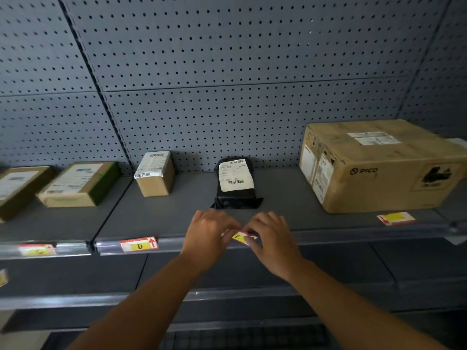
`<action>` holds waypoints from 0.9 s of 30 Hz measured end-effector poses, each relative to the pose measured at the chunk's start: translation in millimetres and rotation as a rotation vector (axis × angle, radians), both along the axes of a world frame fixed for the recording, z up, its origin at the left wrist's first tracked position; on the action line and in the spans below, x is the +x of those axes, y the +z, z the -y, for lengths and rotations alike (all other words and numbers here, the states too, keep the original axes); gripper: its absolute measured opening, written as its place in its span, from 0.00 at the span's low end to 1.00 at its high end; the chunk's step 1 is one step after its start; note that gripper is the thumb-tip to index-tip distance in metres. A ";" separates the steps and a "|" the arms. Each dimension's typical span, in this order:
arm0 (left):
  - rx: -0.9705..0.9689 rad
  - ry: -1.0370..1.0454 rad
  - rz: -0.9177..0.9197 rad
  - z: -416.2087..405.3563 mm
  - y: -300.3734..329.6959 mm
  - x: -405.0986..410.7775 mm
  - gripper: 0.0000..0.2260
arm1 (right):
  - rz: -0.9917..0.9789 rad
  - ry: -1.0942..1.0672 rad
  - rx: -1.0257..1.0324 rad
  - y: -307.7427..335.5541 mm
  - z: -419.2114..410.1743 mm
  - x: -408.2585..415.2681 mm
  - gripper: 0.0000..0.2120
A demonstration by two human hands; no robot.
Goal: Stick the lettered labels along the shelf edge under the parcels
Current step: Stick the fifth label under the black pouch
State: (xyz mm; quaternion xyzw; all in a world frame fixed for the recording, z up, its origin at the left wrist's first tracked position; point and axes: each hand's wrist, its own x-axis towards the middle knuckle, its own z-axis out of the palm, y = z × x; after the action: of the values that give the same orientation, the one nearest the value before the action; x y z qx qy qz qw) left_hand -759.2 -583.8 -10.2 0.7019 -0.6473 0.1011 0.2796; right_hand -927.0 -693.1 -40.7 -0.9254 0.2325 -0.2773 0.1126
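The shelf carries five parcels; its front edge runs left to right across the view. The PICO box stands at the right, with a loose label lying flat on the shelf just in front of it, not yet on the edge. The black parcel sits at the centre, directly behind both hands. Label D is already fixed on the edge under the small carton. Label E lies at the edge below the black parcel, its long axis parallel to the edge. The left hand pinches its left end; the right hand pinches its right end, thumb beneath. Both hands are equally near. The coming move probably calls for pressing E flat against the edge, level with D.
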 end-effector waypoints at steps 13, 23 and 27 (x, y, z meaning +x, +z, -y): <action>-0.081 -0.038 0.095 -20.2 12.8 23.0 0.03 | 0.032 0.168 -0.201 37.3 5.0 7.4 0.03; -0.003 -0.060 0.110 -7.0 -2.1 15.7 0.02 | -0.074 0.124 -0.285 25.4 9.5 -0.1 0.04; -0.003 -0.069 0.116 -4.7 -4.3 17.0 0.02 | -0.079 0.115 -0.296 22.3 9.8 -0.6 0.02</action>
State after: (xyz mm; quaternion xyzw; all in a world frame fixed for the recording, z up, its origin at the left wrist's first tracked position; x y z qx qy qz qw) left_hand -742.1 -579.1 -14.4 0.6717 -0.6861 0.1329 0.2459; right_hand -927.5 -703.0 -18.4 -0.9538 0.1399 -0.2651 -0.0185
